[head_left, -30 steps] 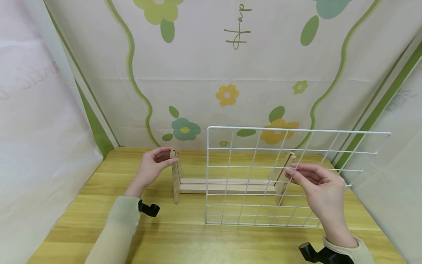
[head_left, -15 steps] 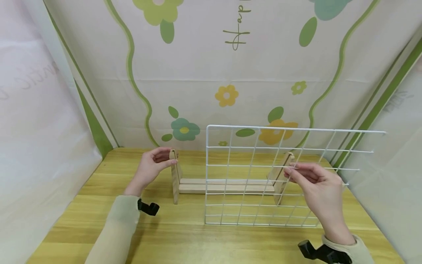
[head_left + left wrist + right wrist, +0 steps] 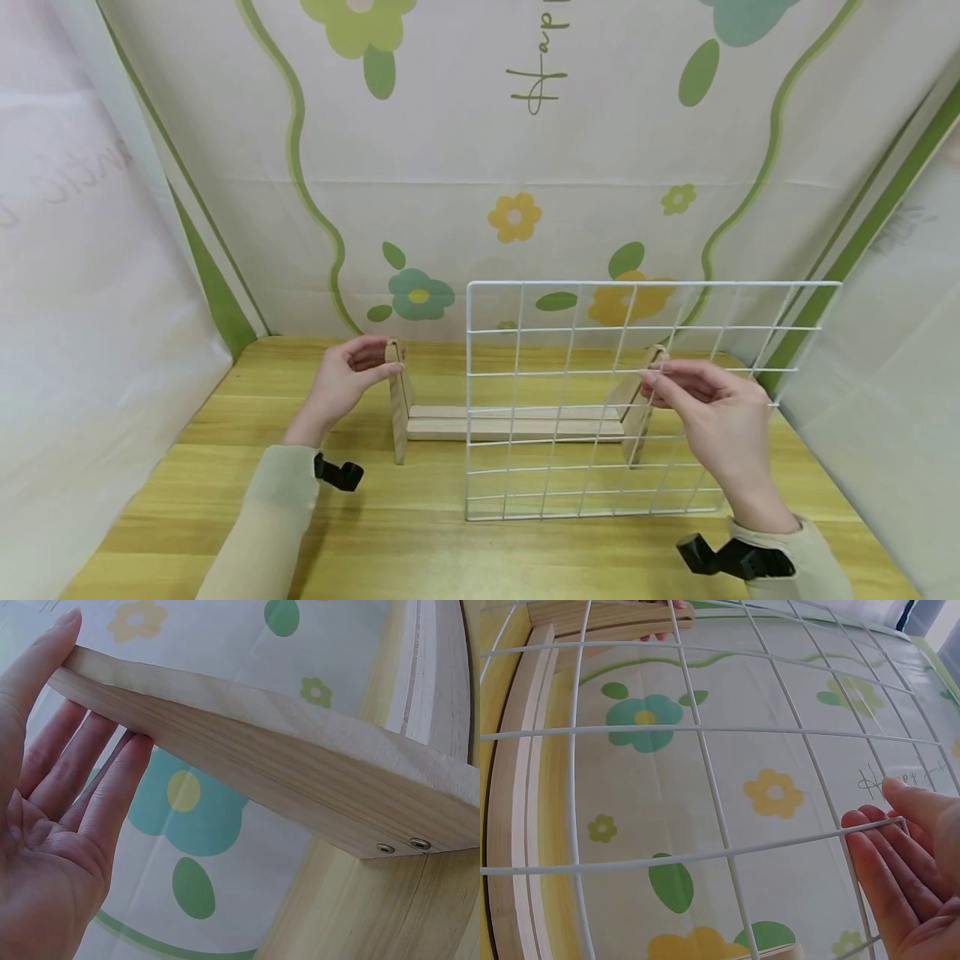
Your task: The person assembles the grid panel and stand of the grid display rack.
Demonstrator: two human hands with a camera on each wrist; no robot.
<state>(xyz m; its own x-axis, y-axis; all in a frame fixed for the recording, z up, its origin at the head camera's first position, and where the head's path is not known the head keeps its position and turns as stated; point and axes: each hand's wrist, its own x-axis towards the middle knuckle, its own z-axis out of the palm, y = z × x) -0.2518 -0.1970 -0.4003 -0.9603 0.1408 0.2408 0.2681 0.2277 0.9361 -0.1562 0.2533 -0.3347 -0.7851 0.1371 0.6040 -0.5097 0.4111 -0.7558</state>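
A pale wooden stand has a grooved crossbar (image 3: 438,428) between two slotted uprights. My left hand (image 3: 341,387) grips the top of the left upright (image 3: 399,421), with the thumb on its near edge and fingers behind. In the left wrist view, two screw heads (image 3: 420,844) show low on the upright's outer face (image 3: 247,765). My right hand (image 3: 723,425) pinches a white wire grid panel (image 3: 570,284) by a wire near its right part. The panel stands upright in front of the crossbar and the right upright (image 3: 636,429); I cannot tell whether it touches the table.
A wood-grain table (image 3: 480,558) lies under everything. Behind it hangs a white cloth (image 3: 450,142) printed with flowers, and more white cloth (image 3: 97,333) encloses the sides. Black straps with mounts (image 3: 738,560) sit on both wrists.
The right hand has shifted a little left and up. With it, the grid's right side has swung leftward, and the panel faces the head camera more squarely. The left hand and stand have stayed put.
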